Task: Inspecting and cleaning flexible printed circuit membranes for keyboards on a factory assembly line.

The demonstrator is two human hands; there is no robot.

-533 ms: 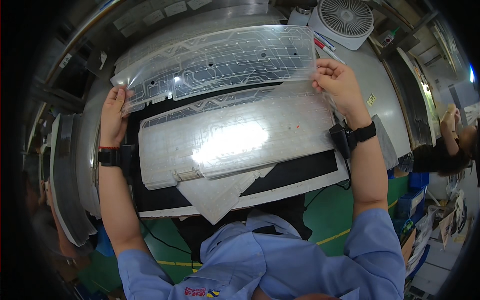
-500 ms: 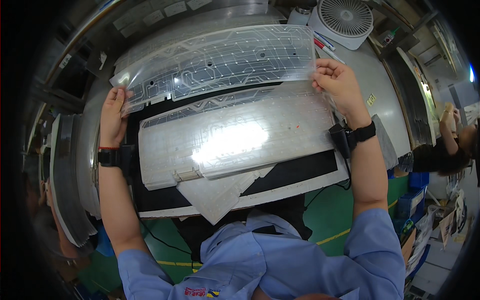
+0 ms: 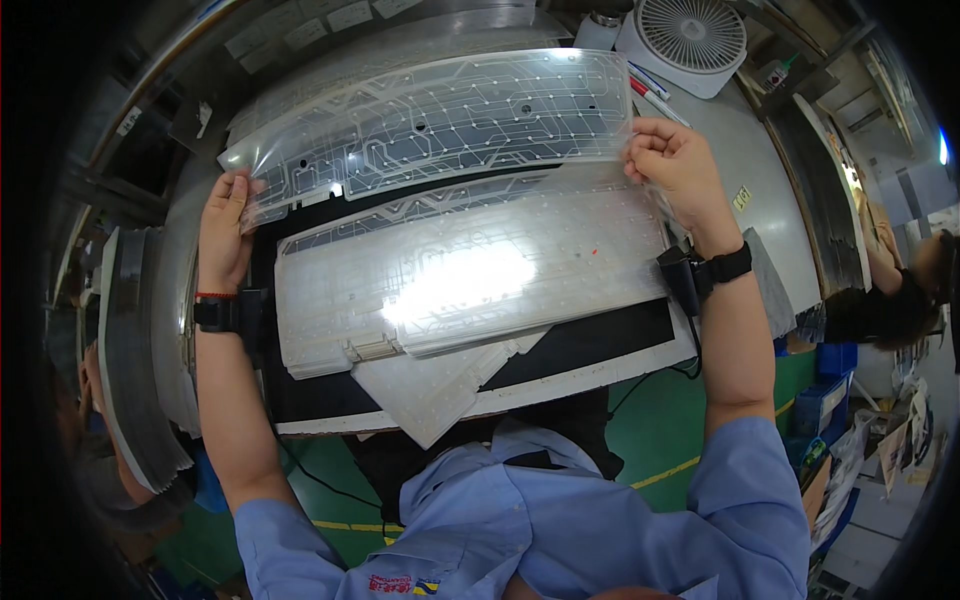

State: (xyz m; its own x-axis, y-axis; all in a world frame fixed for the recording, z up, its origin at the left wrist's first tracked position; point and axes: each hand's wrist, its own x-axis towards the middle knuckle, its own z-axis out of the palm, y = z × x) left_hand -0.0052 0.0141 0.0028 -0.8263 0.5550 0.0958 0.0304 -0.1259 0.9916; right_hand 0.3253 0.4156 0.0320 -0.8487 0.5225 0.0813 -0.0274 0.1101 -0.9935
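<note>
Between my two hands stretches a clear plastic circuit sheet [image 3: 450, 120] with silvery traces, dots and a few round holes. My left hand [image 3: 230, 220] pinches its lower left corner. At the lower right corner, my right hand [image 3: 675, 165] grips it with thumb and curled fingers. Below the sheet, a stack of similar translucent circuit sheets [image 3: 340, 290] lies on a black mat [image 3: 590, 345], with strong glare in its middle and a small red mark to the right. Another sheet [image 3: 420, 395] sticks out slantwise under the stack's near edge.
A white fan [image 3: 690, 45] stands at the far right beside a bottle [image 3: 598, 32] and several pens [image 3: 655, 95]. Tall stacks of sheets stand at the left [image 3: 145, 350] and right [image 3: 825, 190]. A co-worker's arm [image 3: 880, 260] shows at the far right. Cables run from both wrist straps.
My hands and the held sheet stay almost in place; the left hand shifts very slightly. The co-worker at the right has moved their arm and head.
</note>
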